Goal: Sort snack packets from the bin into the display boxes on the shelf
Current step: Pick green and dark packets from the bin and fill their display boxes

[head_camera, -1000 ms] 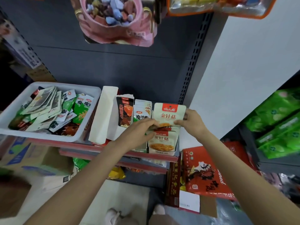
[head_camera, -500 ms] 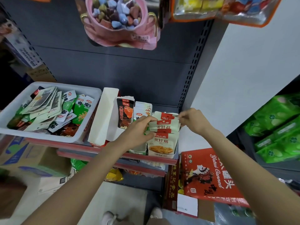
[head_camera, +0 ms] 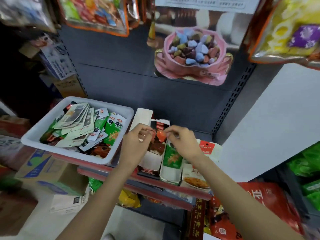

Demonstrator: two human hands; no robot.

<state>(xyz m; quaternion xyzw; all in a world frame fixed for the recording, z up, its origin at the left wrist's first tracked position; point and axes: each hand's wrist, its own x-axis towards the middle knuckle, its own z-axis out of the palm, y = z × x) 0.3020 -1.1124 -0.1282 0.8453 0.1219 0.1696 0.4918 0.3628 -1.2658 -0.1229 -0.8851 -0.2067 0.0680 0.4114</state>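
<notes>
Head view. We see both hands raised over the display boxes on the shelf [head_camera: 155, 185]. The left hand [head_camera: 136, 142] has its fingers curled, thumb and fingertips pinching the top edge of a dark packet [head_camera: 158, 135] standing in the left display box [head_camera: 149, 161]. The right hand [head_camera: 181, 142] is also curled, fingertips meeting at the same packet's upper edge, above the green packets [head_camera: 173, 158] in the middle box; motion blur keeps us from telling exactly how much it grips. The white bin [head_camera: 34, 139] sits to the left on the shelf, loaded with mixed snack packets. The orange-and-white packets [head_camera: 206, 148] stand in the rightmost box.

Against half a second ago: both hands have left the orange-and-white stack and shifted left to the dark packets. The camera has tilted upward.
</notes>
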